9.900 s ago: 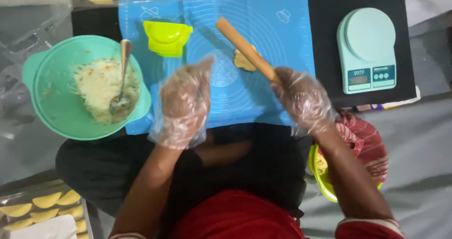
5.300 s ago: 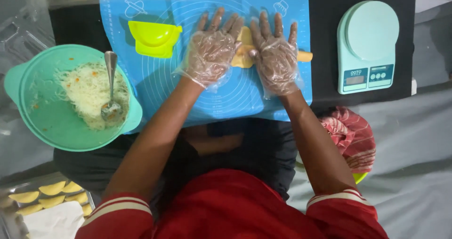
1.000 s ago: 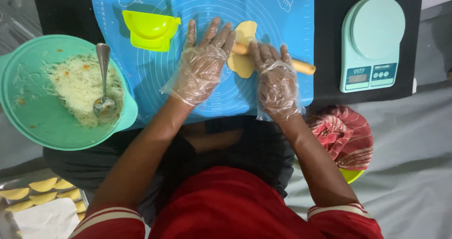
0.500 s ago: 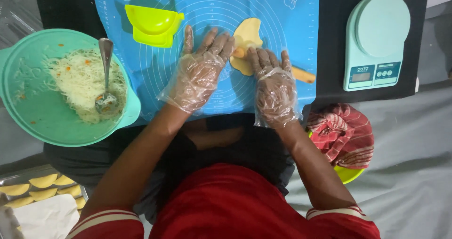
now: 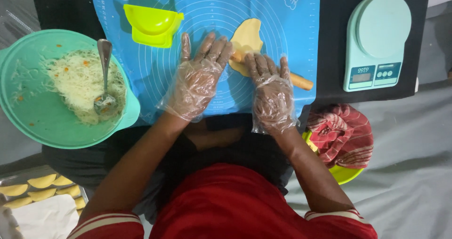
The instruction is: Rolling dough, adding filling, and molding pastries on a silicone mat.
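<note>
Nearest, at the lower left, a metal tray point(image 5: 28, 177) holds folded yellow pastries point(image 5: 41, 180) and a white sheet. To the right, a red striped cloth point(image 5: 343, 133) lies bunched over a lime-green bowl point(image 5: 346, 174) on grey fabric.

Both forearms reach forward onto a blue silicone mat point(image 5: 155, 86) printed with rings. Both hands wear loose, crinkled clear plastic gloves. The left hand point(image 5: 197, 79) and the right hand point(image 5: 272, 91) lie open, fingers spread flat, palms pressing on a wooden rolling pin point(image 5: 300, 81). The pin's long axis runs from far left to near right; its rounded right end pokes out past the right hand, close to the mat's right edge. Under it lies a thin, pale yellow dough sheet point(image 5: 248, 34), stretching farther away from the hands.

Left of the mat sits a wide teal bowl point(image 5: 28, 121) of shredded white filling with a metal spoon point(image 5: 104, 79). Bare mat lies open beyond the dough. A lime-green plastic dumpling press point(image 5: 151, 25) rests far left on the mat, and a mint-green kitchen scale point(image 5: 376, 41) stands on the black tabletop point(image 5: 332, 32) at the far right.
</note>
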